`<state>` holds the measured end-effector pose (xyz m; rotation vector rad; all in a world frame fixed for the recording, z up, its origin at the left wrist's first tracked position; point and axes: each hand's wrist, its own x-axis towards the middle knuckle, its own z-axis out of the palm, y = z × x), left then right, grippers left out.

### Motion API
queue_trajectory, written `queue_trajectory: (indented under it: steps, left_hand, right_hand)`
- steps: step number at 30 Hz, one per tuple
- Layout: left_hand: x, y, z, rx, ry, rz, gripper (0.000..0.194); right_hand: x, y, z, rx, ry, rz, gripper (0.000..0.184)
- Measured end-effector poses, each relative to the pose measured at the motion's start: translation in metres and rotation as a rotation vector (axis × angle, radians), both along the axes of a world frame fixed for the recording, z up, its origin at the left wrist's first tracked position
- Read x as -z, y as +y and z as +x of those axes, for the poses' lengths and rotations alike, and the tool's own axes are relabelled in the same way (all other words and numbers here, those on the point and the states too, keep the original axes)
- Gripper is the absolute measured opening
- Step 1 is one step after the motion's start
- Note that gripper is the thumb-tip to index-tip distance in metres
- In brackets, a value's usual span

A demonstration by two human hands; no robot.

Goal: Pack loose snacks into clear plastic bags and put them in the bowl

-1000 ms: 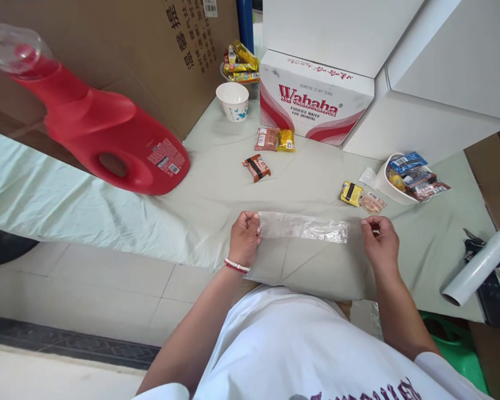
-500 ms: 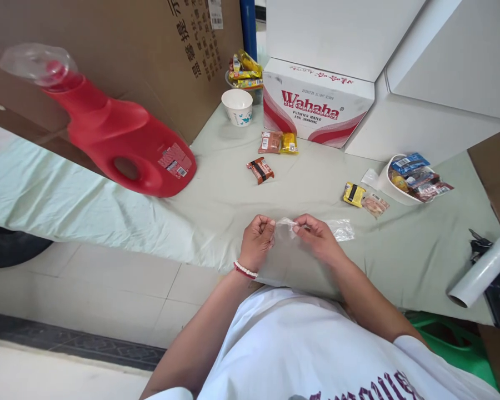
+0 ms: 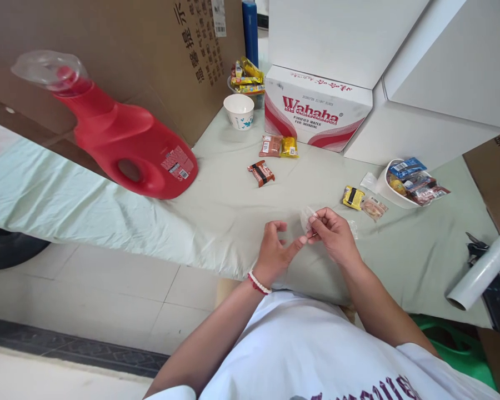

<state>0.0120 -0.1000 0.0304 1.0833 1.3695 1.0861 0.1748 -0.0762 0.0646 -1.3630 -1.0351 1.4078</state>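
Note:
My right hand [image 3: 333, 232] pinches a small clear plastic bag [image 3: 306, 218] between thumb and fingers, just above the cloth. My left hand [image 3: 276, 251] is open beside it, thumb stretched toward the right fingertips and fingers curved apart. Another piece of clear plastic [image 3: 353, 228] lies on the cloth, partly hidden behind the right hand. Beyond the hands are a red-wrapped snack [image 3: 261, 173], a brown packet [image 3: 270, 146] touching a yellow packet [image 3: 290, 147], and, to the right, a yellow snack packet with a black band [image 3: 352, 197] beside a pinkish packet [image 3: 374, 208].
A tilted white bowl [image 3: 389, 193] of wrapped snacks stands at right, a paper cup [image 3: 239, 113] and snack basket [image 3: 248, 83] at back. A red jug [image 3: 137, 150] stands left. The Wahaha carton [image 3: 316, 111] blocks the back; a plastic-film roll [image 3: 481, 272] lies right.
My left hand has let go of the clear plastic bag and opened. The bag has shifted slightly right with my right hand, which still pinches it.

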Motion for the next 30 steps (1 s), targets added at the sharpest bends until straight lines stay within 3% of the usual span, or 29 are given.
queue_trajectory:
  steps: [3, 6, 11, 14, 17, 19, 24, 26, 30]
  left_hand:
    - [0.001, -0.002, 0.017, 0.068, -0.099, 0.048, 0.045]
    - [0.005, 0.003, 0.021, 0.053, -0.211, 0.091, 0.032]
    - [0.006, 0.01, 0.013, -0.043, -0.503, 0.003, 0.034]
    - [0.002, 0.014, 0.011, -0.125, -0.64, -0.075, 0.041]
    - [-0.002, 0.017, 0.011, -0.169, -0.611, -0.061, 0.043]
    - [-0.003, 0.018, 0.011, -0.173, -0.567, -0.049, 0.043]
    - [-0.004, 0.015, 0.013, -0.168, -0.512, -0.072, 0.044]
    - [-0.005, 0.013, 0.017, -0.174, -0.465, -0.041, 0.043]
    - [-0.006, 0.009, 0.024, -0.19, -0.342, 0.069, 0.043]
  right_hand:
    - [0.002, -0.004, -0.004, -0.014, 0.009, 0.013, 0.037]
    - [0.003, -0.004, 0.0, -0.025, 0.0, 0.019, 0.035]
    - [-0.003, -0.001, 0.017, 0.013, -0.007, 0.133, 0.029]
    - [-0.009, 0.002, 0.024, -0.006, 0.115, 0.04, 0.032]
    - [-0.01, 0.01, 0.029, -0.038, 0.179, -0.039, 0.034]
    - [-0.009, 0.017, 0.033, 0.003, 0.103, 0.01, 0.031]
    - [-0.005, 0.013, 0.034, 0.295, -0.439, 0.38, 0.015]
    - [-0.004, -0.002, 0.024, 0.231, -0.466, 0.426, 0.01]
    - [0.007, -0.027, -0.009, -0.113, -0.298, 0.316, 0.018]
